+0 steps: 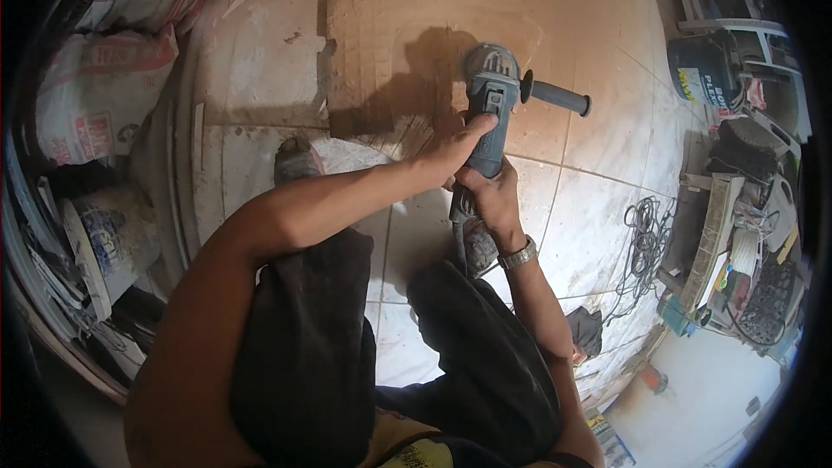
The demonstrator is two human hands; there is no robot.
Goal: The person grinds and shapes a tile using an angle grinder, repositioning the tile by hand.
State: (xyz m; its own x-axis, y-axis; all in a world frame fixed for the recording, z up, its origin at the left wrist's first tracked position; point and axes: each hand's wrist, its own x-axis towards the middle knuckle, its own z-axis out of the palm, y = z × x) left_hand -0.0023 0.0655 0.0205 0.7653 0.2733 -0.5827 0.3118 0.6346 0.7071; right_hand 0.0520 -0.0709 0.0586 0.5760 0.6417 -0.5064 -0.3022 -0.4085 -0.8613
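Note:
A blue-grey angle grinder [490,100] with a black side handle [559,97] rests its head on a flat beige board [416,35] lying on the tiled floor. My right hand [490,195], with a metal watch on the wrist, grips the rear of the grinder's body from below. My left hand [459,147] reaches across from the left, and its fingers lie on the grinder's body. The board has a curved notch cut in its upper left edge.
Sacks [100,95] and a bucket [108,238] are stacked at the left. My shoe [296,160] stands on the floor beside the board. A coiled cable [646,225] lies at the right, by crates and tools [745,251].

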